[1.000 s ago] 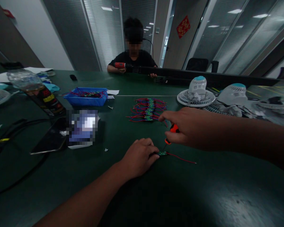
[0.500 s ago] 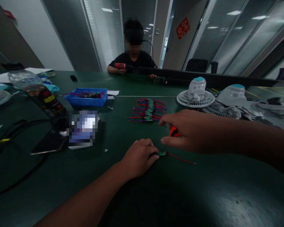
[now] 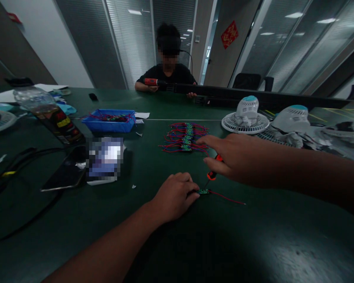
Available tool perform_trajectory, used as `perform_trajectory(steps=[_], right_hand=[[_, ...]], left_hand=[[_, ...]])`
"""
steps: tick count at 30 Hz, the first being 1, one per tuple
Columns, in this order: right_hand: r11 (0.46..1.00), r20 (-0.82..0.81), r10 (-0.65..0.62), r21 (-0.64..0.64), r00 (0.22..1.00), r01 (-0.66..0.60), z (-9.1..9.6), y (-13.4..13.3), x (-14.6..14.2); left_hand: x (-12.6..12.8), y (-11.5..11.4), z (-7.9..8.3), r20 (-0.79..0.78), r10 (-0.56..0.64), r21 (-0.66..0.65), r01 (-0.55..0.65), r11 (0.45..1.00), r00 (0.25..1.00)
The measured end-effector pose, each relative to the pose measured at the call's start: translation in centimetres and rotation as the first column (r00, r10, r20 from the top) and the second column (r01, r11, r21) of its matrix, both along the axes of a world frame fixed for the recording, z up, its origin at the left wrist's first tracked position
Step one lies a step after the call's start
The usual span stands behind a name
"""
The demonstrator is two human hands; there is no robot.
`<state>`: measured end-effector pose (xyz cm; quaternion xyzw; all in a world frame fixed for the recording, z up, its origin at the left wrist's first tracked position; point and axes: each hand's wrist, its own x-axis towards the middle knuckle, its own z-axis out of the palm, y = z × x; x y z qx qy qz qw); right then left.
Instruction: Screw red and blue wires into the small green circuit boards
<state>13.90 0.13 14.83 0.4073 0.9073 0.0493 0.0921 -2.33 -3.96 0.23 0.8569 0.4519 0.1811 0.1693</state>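
Circuit board [image 3: 204,192] lies just below frame centre, fingers of left hand [image 3: 175,196] pinching its end; those of right hand [image 3: 236,155] grasp screwdriver [image 3: 211,175]. Loosened pinch could let the tip slip.

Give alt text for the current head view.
The right hand holds a screwdriver angled down to a green circuit board, whose left end the left hand grips on a green table. Beyond are a row of wired boards and, farther left, a blue bin.

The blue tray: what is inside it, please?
Inside the blue tray, tangled red wires and green circuit boards show. The tray's floor and anything beneath them are covered.
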Motion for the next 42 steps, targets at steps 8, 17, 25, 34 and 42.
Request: perform_trajectory(steps=[8,17,25,34,42], right_hand=[[0.999,-0.031,0.013,-0.036,0.999,-0.014,0.2,-0.18,0.05],[0.999,-0.02,-0.004,-0.049,1.0,0.003,0.38,-0.37,-0.04],[0.995,-0.049,-0.037,-0.095,0.998,0.032,0.77,-0.7,-0.17],[0.999,0.024,0.039,-0.022,0.999,-0.039,0.44,-0.75,-0.19],[0.999,-0.011,-0.022,-0.025,1.0,0.022,0.2,-0.3,0.16]], left_hand=[[0.05,0.01,-0.01,0.008,0.001,0.007,-0.001,1.0,1.0],[0.05,0.06,0.07,-0.004,-0.002,0.008,0.002,1.0,1.0],[0.1,0.0,0.48,-0.009,0.004,-0.017,-0.004,1.0,1.0],[0.08,0.0,0.18,-0.014,0.006,0.009,-0.006,1.0,1.0],[0.13,0.06,0.3,-0.014,-0.002,-0.006,0.002,1.0,1.0]])
